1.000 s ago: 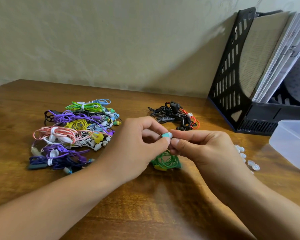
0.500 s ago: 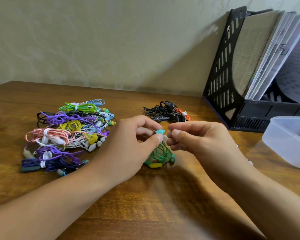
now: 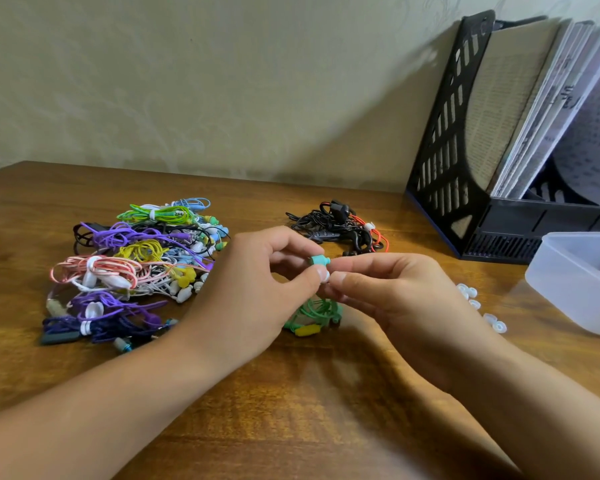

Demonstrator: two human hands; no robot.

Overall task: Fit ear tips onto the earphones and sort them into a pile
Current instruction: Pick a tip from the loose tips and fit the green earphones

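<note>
Nearest the camera, both forearms reach in over the wooden table [image 3: 291,403] and meet at its middle. The left hand [image 3: 253,289] pinches a teal earbud [image 3: 319,260] between thumb and curled fingers, its short axis lying roughly level, bare nozzle end pointing right. Just below and touching the left thumb, a white ear tip [image 3: 325,275] sits pinched in the fingertips of the right hand [image 3: 392,289], so the tip lies a little under the nozzle and must rise and push leftward along that axis. The right hand is the one to travel. The green coiled cable [image 3: 314,315] hangs beneath the hands. Spare ear tips [image 3: 478,306] lie near the right wrist, beside a clear plastic tub [image 3: 575,285]. Farther back, a colourful earphone pile [image 3: 136,268] lies left, a black earphone bundle [image 3: 336,226] centre, a file rack [image 3: 444,147] right
</note>
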